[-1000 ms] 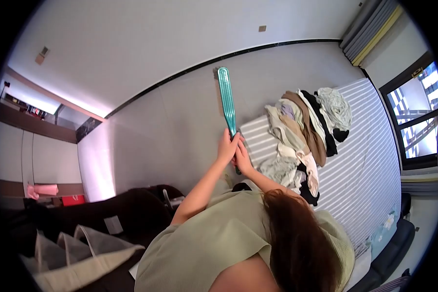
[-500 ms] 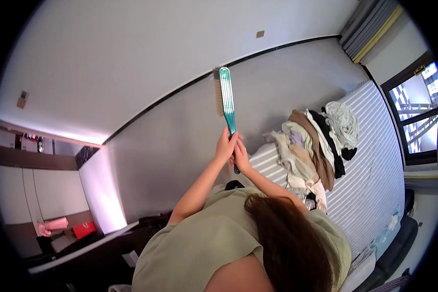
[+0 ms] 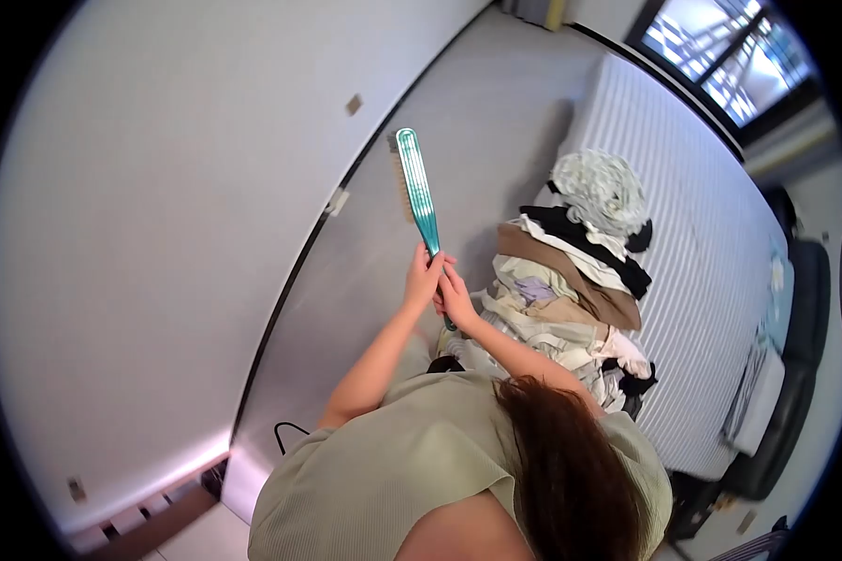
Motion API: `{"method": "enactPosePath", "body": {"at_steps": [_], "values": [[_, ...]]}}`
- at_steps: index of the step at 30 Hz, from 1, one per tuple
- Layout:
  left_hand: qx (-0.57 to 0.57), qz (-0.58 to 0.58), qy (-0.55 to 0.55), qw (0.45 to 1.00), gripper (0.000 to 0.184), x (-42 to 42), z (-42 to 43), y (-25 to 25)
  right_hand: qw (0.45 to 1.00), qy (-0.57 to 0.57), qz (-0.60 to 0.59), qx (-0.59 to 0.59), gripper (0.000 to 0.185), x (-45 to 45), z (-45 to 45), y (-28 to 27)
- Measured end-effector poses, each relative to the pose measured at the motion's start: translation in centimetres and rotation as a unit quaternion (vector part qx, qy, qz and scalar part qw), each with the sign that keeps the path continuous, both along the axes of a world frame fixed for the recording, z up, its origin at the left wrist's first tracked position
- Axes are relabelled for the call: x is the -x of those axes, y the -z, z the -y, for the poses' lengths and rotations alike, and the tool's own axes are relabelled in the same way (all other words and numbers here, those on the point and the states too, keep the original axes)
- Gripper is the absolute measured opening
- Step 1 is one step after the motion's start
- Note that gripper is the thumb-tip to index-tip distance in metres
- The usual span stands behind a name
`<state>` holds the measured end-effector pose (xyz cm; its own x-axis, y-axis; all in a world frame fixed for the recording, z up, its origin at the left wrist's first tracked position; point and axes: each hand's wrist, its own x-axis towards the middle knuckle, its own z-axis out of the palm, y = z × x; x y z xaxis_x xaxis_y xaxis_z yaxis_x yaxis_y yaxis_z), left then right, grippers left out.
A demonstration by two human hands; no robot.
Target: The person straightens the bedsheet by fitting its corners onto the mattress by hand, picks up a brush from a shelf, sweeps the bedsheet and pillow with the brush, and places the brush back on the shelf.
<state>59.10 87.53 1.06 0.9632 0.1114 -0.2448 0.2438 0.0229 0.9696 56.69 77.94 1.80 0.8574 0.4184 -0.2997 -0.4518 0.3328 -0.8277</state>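
A long bed brush (image 3: 418,192) with a shiny teal back and pale bristles points away from me, its bristles facing left. My left hand (image 3: 423,276) is closed round the handle near the brush head. Just to the right and a little lower, my right hand (image 3: 455,297) also grips the handle, whose dark end shows below it. The brush is held up in the air in front of my body. Beside my right arm lies a pile of clothes (image 3: 571,271) in brown, black, white and beige.
The clothes rest on a bed with a striped sheet (image 3: 692,309) to the right. A crumpled pale bundle (image 3: 601,192) lies at the pile's far end. A wall (image 3: 187,206) runs along the left, with grey floor (image 3: 486,84) between it and the bed. A window (image 3: 725,56) is at the far right.
My view has turned to the right, so the bed, clothes and window sit differently in the frame. Both hands keep hold of the brush, which tilts slightly more left.
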Motion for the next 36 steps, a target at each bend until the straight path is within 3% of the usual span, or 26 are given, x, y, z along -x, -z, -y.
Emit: {"method": "enactPosePath", "body": {"at_steps": [9, 21, 27, 32, 36], "values": [[0.041, 0.014, 0.246, 0.968, 0.017, -15.0, 1.4, 1.0, 0.97, 0.238, -0.01, 0.041, 0.029, -11.3, -1.1, 2.0], [-0.032, -0.027, 0.44, 0.897, 0.016, -28.3, 4.6, 3.9, 0.896, 0.442, -0.04, 0.029, 0.028, -22.3, -1.4, 3.5], [-0.066, -0.058, 0.486, 0.87, 0.017, -35.3, 11.9, 4.6, 0.872, 0.487, -0.051, 0.013, 0.028, -28.9, 4.8, 6.4], [-0.073, -0.079, 0.503, 0.857, 0.023, -41.5, 20.7, 10.2, 0.853, 0.514, -0.094, 0.017, 0.028, -35.0, 12.9, 9.0], [-0.07, -0.089, 0.518, 0.848, 0.023, -46.4, 27.8, 11.6, 0.829, 0.547, -0.106, 0.046, 0.03, -40.4, 19.3, 10.2]]}}
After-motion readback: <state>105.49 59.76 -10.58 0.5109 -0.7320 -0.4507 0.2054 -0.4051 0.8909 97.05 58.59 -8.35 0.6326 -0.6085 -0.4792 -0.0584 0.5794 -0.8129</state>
